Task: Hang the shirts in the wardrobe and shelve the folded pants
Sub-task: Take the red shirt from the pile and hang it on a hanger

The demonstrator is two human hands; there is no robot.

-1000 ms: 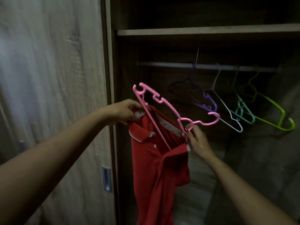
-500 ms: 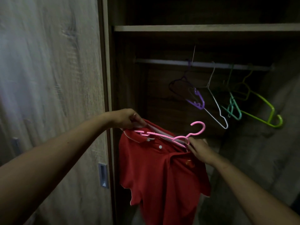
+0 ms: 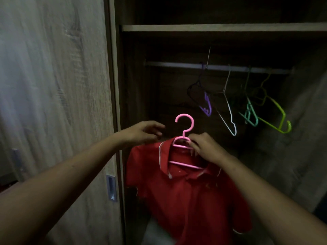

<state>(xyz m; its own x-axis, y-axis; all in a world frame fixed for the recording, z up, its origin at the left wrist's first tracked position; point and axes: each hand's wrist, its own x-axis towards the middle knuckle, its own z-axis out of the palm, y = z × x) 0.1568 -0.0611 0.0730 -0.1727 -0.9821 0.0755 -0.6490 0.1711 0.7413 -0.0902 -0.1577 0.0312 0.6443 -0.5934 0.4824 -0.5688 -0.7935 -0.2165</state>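
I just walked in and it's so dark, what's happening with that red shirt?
A person is getting a red shirt ready to hang in the open wardrobe. The shirt sits on a pink hanger, which the right hand grips just under the hook. The left hand is open by the shirt's shoulder, holding nothing. The shirt is not on the rod yet. A purple hanger, a white hanger, a green hanger and a yellow hanger hang there empty.
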